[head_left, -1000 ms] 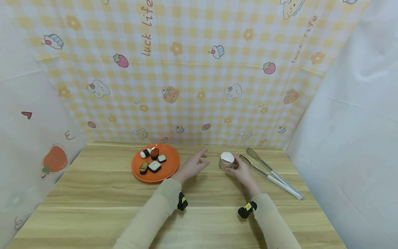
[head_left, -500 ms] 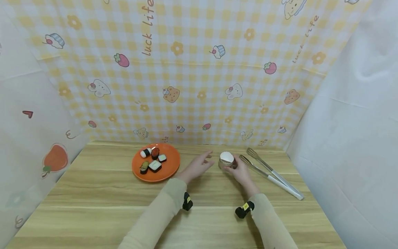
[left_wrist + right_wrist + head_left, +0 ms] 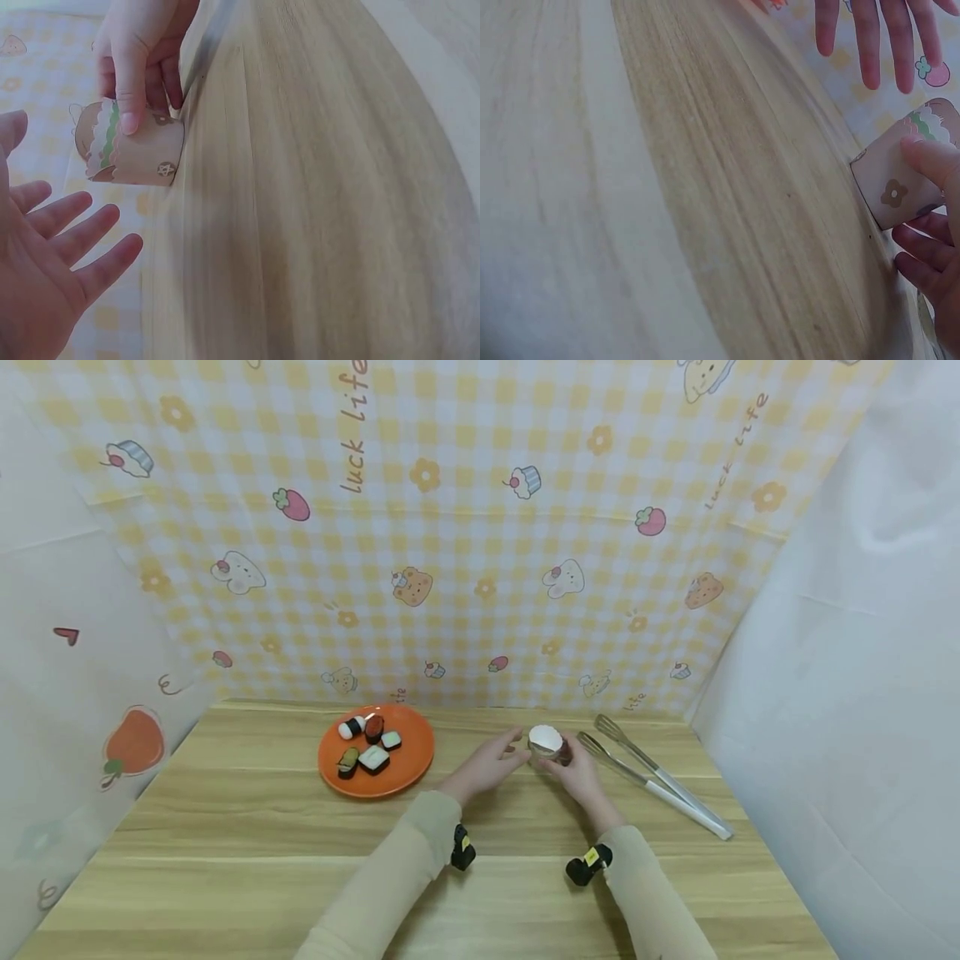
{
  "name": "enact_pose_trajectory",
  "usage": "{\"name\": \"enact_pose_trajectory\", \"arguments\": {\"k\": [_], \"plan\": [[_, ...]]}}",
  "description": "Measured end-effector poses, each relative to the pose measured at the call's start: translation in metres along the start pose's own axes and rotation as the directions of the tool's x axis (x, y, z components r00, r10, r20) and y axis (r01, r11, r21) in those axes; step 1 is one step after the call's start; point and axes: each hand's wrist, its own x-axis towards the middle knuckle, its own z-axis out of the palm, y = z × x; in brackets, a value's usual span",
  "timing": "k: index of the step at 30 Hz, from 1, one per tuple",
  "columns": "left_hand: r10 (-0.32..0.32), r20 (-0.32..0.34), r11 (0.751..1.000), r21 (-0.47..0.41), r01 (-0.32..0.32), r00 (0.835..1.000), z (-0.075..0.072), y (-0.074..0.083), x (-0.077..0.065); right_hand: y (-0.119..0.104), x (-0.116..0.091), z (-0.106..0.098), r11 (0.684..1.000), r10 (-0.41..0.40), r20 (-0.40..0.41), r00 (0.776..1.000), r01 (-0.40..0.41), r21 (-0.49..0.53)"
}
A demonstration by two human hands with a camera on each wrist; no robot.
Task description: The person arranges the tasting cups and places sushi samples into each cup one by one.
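A small paper baking cup (image 3: 545, 741) with a scalloped rim and white inside stands on the wooden table, right of the middle. In the left wrist view the cup (image 3: 150, 157) shows beige walls, a green band and a printed star. My right hand (image 3: 582, 777) grips it from the right, thumb on the near side and fingers round the far side. To its left, my left hand (image 3: 491, 766) reaches toward the cup with fingers spread. A gap shows between the left fingers (image 3: 82, 232) and the cup in the left wrist view.
An orange plate (image 3: 412, 727) with several sushi pieces (image 3: 373, 761) lies on the left. Metal tongs (image 3: 675, 800) lie right of the cup. Behind the wooden table (image 3: 225, 843) hangs a yellow checked cloth (image 3: 480, 552), with white cloths at both sides.
My left hand has moved right, from near the plate to beside the cup. The right hand keeps its grip, and the cup has shifted only slightly left.
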Motion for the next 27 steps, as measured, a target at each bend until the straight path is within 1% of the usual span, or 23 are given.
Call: {"name": "enact_pose_trajectory", "arguments": {"k": [6,10,16,20,23,27], "plan": [[0.005,0.033,1.000,-0.004,-0.005,0.999,0.004,-0.002,0.001,0.000,-0.001,0.000,1.000,-0.018,-0.001,1.000,0.018,-0.020],[-0.008,0.045,1.000,-0.001,0.008,0.999,0.006,-0.003,0.001,0.001,-0.003,0.001,0.999,-0.040,-0.009,0.999,0.040,-0.017],[-0.003,0.036,1.000,-0.020,0.003,0.999,0.007,-0.004,0.001,-0.004,-0.005,0.002,0.999,-0.054,-0.004,0.999,0.054,0.004],[0.021,0.025,0.999,-0.042,-0.020,0.999,0.007,-0.004,-0.001,-0.008,-0.007,0.003,0.997,-0.083,0.004,0.997,0.083,0.009],[0.036,0.000,0.998,-0.049,-0.036,0.999,0.006,-0.004,-0.002,-0.010,-0.008,0.005,0.995,-0.095,0.001,0.996,0.095,0.021],[0.068,-0.025,0.997,-0.033,-0.068,0.997,0.006,-0.005,-0.004,-0.012,-0.010,0.007,0.995,-0.100,-0.004,0.995,0.100,0.030]]}}
